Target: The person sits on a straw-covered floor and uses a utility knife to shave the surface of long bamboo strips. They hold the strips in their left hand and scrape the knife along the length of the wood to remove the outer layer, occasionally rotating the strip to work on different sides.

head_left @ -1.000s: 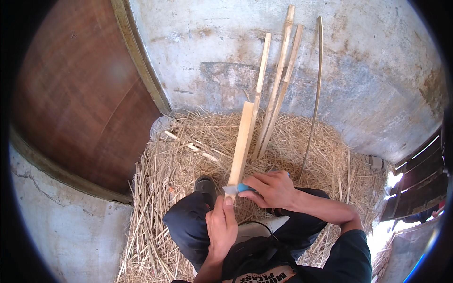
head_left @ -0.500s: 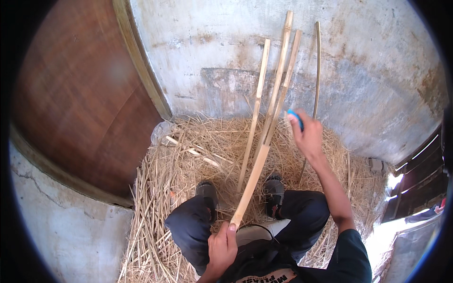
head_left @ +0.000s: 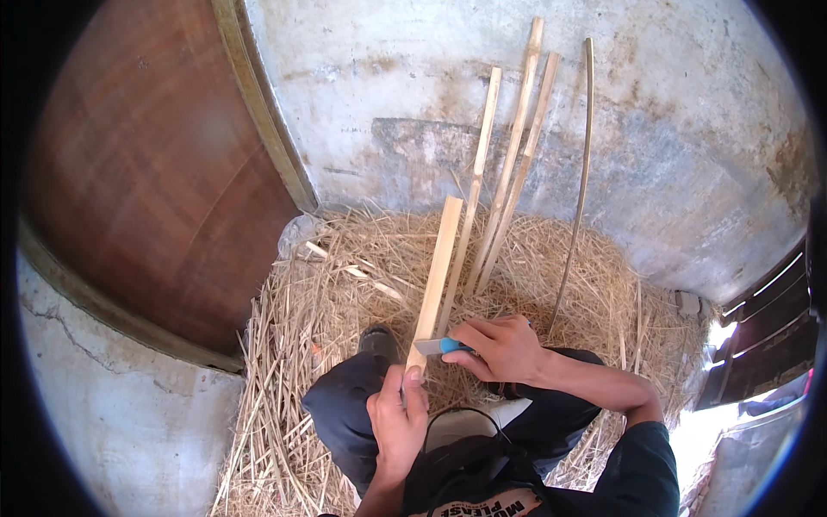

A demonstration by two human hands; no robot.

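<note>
My left hand (head_left: 400,422) is closed round the lower end of a pale split bamboo strip (head_left: 438,267), thumb on its face. The strip slants up and away from me, its far end above the straw. In my right hand (head_left: 508,349) is a knife (head_left: 438,345) with a blue handle and a short, broad metal blade. The blade lies against the strip's right edge, just above my left thumb. My right fingers wrap round the handle and hide part of it.
Several bamboo strips (head_left: 512,164) and a thin curved stick (head_left: 587,138) lean on the stained wall (head_left: 689,95). Straw and shavings (head_left: 276,414) cover the floor round my shoes (head_left: 377,341). A brown door panel (head_left: 155,172) stands at left; dark slats (head_left: 762,336) are at right.
My right hand has come down and towards me, bringing the knife blade onto the strip. The bamboo strip's far end has swung left, and my left hand has risen slightly.
</note>
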